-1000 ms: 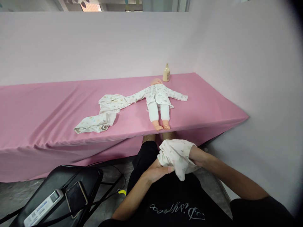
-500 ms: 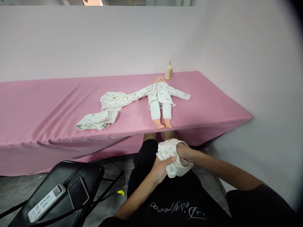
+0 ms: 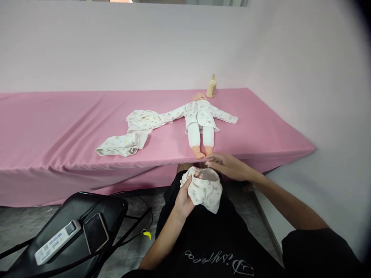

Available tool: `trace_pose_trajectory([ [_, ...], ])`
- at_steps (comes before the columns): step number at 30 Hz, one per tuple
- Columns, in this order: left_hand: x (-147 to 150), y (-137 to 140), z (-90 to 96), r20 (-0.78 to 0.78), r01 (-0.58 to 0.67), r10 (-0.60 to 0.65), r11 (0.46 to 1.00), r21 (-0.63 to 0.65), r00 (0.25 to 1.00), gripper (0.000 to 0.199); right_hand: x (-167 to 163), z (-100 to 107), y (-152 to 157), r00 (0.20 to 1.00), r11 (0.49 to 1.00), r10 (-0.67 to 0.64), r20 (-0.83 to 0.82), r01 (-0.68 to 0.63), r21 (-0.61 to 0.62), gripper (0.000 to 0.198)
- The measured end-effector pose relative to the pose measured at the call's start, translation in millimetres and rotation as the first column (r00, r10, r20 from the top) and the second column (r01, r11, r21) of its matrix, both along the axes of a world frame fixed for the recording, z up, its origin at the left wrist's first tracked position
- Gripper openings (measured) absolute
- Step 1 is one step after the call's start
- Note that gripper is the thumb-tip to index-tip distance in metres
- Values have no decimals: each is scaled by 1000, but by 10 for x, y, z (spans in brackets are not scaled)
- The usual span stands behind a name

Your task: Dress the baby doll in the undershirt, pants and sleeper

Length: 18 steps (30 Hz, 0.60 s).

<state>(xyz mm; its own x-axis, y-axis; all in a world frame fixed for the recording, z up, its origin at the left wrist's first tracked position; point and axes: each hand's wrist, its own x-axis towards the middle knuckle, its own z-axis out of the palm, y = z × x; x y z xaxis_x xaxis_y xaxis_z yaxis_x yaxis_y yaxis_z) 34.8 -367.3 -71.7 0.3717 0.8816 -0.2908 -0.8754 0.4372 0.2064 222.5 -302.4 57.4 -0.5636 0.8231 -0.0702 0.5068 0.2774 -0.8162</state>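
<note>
My left hand point(image 3: 187, 196) grips a small white patterned baby garment point(image 3: 206, 193), bunched up above my lap with its opening facing up. Free of the cloth, my right hand point(image 3: 227, 165) hovers just above the garment with its fingers stretched out, close to the doll's feet. The baby doll point(image 3: 201, 119) lies on its back on the pink-covered table, in a white printed jacket and white leggings, its bare feet toward me. What the garment is exactly cannot be made out.
More printed baby clothes point(image 3: 124, 143) lie left of the doll on the pink cloth point(image 3: 69, 127). A pump bottle point(image 3: 211, 87) stands behind its head. At lower left, a black chair point(image 3: 72, 231) holds a phone point(image 3: 96, 233) and a white power strip point(image 3: 58, 242). A wall rises at right.
My right hand has come out of the garment and moved up toward the doll's feet. The left hand still holds the garment, which has shifted slightly left.
</note>
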Motion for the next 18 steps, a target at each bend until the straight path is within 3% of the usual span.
trace_pose_trajectory([
  [5,84,148,126,47,-111,113,993,-41,992,23,-159,15,369,987,975,-160,1,158,158,30],
  [9,115,248,215,66,-111,110,994,10,992,31,-324,-31,687,974,983,-167,150,154,98,38],
  [13,116,286,198,18,-137,138,990,-35,990,32,-491,-73,841,911,966,-252,325,216,141,44],
  [18,130,316,217,-41,-186,183,980,-70,982,30,-625,-130,949,919,957,-288,271,266,116,66],
])
